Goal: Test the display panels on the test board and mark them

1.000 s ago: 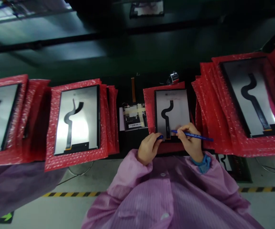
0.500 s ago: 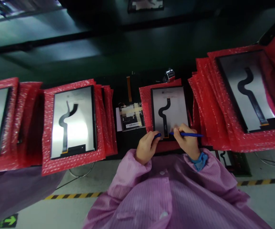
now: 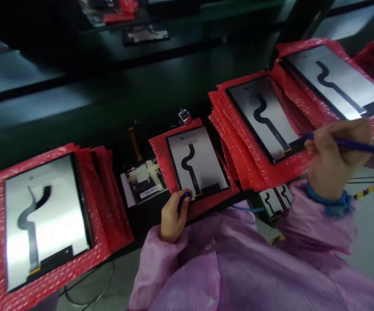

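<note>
My left hand (image 3: 173, 217) is closed on a small blue pen cap (image 3: 183, 197), at the lower left corner of the middle display panel (image 3: 209, 157). That panel lies silver back up on red bubble wrap (image 3: 159, 149), with a black wavy ribbon cable (image 3: 187, 163) across it. Over to the right, my right hand (image 3: 339, 157) is closed around an uncapped blue pen (image 3: 368, 147). Its tip points left, over the lower right corner of the right display panel (image 3: 276, 134); contact cannot be made out.
More bubble-wrap stacks bear a large panel (image 3: 55, 207) at left and another panel (image 3: 339, 77) at far right. A taped circuit assembly (image 3: 146, 181), an orange strip (image 3: 135, 144) and a small metal piece (image 3: 184, 115) lie about the middle panel. Panels (image 3: 270, 202) show below the table edge.
My right hand has moved from the middle panel to the right panel, carrying the pen. My left hand stays by the middle panel's corner with the cap. The view has turned right and tilted.
</note>
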`<action>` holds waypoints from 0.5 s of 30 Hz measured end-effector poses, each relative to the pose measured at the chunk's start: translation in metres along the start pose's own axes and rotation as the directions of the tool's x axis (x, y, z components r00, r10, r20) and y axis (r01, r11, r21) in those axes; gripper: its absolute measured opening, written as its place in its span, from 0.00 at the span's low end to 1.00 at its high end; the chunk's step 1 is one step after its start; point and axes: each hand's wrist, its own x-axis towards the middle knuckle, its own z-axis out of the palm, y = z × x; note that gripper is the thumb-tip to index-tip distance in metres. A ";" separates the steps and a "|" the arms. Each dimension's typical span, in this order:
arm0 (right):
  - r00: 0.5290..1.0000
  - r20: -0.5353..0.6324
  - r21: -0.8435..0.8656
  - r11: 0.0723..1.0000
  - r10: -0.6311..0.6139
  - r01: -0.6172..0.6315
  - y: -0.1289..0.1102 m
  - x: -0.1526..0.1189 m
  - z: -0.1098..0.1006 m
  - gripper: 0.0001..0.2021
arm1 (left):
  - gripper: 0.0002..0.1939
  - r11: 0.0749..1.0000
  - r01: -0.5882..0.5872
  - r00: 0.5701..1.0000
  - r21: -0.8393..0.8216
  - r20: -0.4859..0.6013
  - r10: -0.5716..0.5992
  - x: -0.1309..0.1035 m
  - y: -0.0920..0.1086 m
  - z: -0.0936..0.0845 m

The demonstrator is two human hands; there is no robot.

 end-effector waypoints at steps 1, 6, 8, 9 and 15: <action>0.999 0.011 -0.065 0.997 0.034 -0.033 0.011 0.009 -0.003 0.07 | 0.10 1.000 0.003 1.000 0.006 0.001 -0.003 0.000 0.000 0.000; 0.985 0.090 -0.275 0.955 0.144 -0.114 0.038 0.023 -0.010 0.20 | 0.14 0.998 0.039 0.999 0.053 -0.009 -0.038 -0.001 -0.002 0.001; 0.981 0.122 -0.269 0.956 0.152 -0.115 0.037 0.022 -0.010 0.21 | 0.15 0.996 0.048 0.999 0.071 -0.010 -0.047 -0.002 -0.003 0.001; 0.981 0.129 -0.272 0.956 0.146 -0.107 0.037 0.021 -0.010 0.22 | 0.15 0.996 0.052 0.999 0.076 -0.011 -0.052 -0.002 -0.003 0.001; 0.980 0.138 -0.313 0.945 0.143 -0.094 0.042 0.020 -0.007 0.22 | 0.16 0.993 0.074 0.997 0.089 -0.020 -0.073 -0.001 -0.004 0.001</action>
